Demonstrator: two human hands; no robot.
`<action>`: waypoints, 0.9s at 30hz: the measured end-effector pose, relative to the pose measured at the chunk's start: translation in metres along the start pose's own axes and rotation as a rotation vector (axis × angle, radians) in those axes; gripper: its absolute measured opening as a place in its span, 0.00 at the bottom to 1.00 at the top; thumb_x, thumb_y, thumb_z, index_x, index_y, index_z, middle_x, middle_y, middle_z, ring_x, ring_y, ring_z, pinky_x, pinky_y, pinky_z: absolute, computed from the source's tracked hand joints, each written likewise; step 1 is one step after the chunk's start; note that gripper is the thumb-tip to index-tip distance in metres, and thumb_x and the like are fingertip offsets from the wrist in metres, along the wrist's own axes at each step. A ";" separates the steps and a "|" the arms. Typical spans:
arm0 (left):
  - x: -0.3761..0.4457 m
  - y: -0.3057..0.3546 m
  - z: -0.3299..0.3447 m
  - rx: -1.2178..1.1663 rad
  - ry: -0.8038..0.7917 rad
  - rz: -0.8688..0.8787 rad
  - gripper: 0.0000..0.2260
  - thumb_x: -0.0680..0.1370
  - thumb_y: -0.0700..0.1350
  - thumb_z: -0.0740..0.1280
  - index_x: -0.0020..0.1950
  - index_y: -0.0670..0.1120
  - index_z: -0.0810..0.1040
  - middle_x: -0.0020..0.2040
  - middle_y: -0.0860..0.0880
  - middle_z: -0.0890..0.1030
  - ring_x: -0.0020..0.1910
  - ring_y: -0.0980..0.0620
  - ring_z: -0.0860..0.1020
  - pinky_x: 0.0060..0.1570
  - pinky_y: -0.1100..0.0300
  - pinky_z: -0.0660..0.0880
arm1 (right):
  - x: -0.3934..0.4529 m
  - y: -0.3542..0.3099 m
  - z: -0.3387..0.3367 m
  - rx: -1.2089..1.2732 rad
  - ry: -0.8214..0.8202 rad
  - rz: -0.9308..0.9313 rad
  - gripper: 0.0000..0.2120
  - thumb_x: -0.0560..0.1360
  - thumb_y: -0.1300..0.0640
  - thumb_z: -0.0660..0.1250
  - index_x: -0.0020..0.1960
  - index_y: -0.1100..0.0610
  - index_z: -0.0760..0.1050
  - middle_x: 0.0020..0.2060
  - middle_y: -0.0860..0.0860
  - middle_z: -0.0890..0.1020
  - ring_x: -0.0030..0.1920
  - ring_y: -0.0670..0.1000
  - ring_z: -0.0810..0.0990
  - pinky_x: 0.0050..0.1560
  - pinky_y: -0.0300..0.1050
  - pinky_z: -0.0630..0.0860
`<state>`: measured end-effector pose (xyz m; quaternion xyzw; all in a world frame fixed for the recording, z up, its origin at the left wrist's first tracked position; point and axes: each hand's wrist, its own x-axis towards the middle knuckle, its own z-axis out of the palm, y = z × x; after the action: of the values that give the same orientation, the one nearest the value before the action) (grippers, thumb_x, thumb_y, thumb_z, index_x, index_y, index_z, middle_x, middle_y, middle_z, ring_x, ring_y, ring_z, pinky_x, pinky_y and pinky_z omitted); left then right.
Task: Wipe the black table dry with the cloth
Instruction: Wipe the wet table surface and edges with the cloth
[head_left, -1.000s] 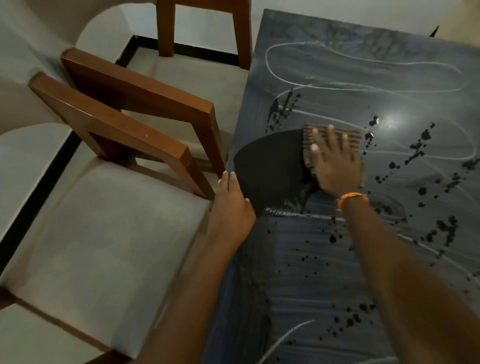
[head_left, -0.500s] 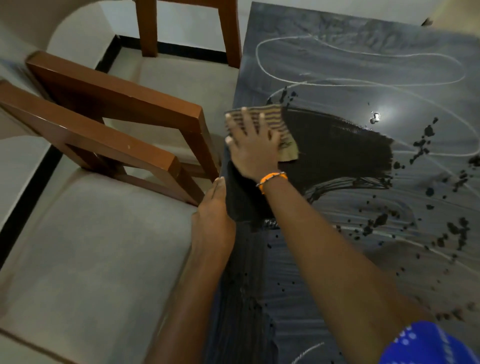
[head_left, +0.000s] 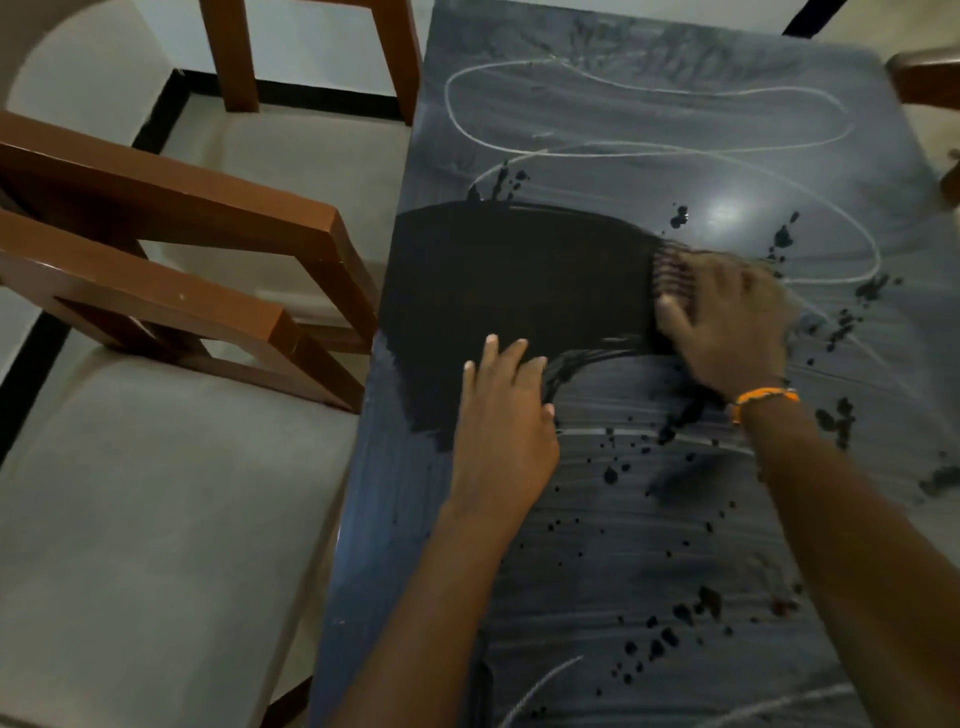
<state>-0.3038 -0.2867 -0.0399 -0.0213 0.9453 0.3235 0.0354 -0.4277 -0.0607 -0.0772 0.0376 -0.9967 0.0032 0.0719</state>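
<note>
The black table (head_left: 649, 124) fills the right of the view, its top grey with streaks and dark droplets. A wide dark wiped patch (head_left: 519, 280) crosses its left middle. My right hand (head_left: 727, 322), with an orange band at the wrist, presses flat on a striped cloth (head_left: 670, 270), blurred with motion, at the patch's right end. Only the cloth's left edge shows past my fingers. My left hand (head_left: 504, 426) rests flat on the table near its left edge, fingers together, holding nothing.
Two brown wooden chairs with pale cushions stand along the table's left side, one close (head_left: 171, 270) and one further back (head_left: 311, 52). Part of another wooden chair (head_left: 924, 78) shows at the far right corner. Pale floor with a black border lies beyond.
My right hand has swept the cloth from the table's left edge to the right, widening the dark patch. My left hand moved from the table's edge onto its top.
</note>
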 end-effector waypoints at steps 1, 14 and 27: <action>0.003 0.006 0.005 0.011 -0.030 0.040 0.22 0.78 0.42 0.62 0.71 0.45 0.64 0.75 0.47 0.60 0.76 0.49 0.48 0.73 0.53 0.42 | -0.002 0.027 -0.002 -0.015 0.010 0.097 0.26 0.76 0.42 0.53 0.68 0.54 0.65 0.66 0.58 0.70 0.66 0.63 0.66 0.69 0.64 0.59; 0.004 0.051 0.045 0.164 -0.087 0.030 0.26 0.77 0.43 0.63 0.73 0.45 0.59 0.75 0.48 0.60 0.76 0.50 0.50 0.73 0.52 0.44 | 0.033 -0.048 0.010 0.124 -0.118 -0.109 0.29 0.78 0.42 0.53 0.76 0.46 0.51 0.77 0.52 0.51 0.76 0.61 0.47 0.73 0.60 0.45; 0.005 0.153 0.122 0.356 -0.341 -0.119 0.41 0.73 0.53 0.68 0.76 0.43 0.46 0.78 0.47 0.46 0.76 0.48 0.48 0.74 0.49 0.44 | 0.008 0.246 0.002 0.105 -0.090 0.099 0.28 0.78 0.45 0.57 0.76 0.46 0.55 0.76 0.52 0.56 0.76 0.61 0.52 0.74 0.61 0.51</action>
<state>-0.3115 -0.0907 -0.0431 -0.0157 0.9649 0.1480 0.2164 -0.4547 0.1840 -0.0779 -0.0078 -0.9980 0.0571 0.0246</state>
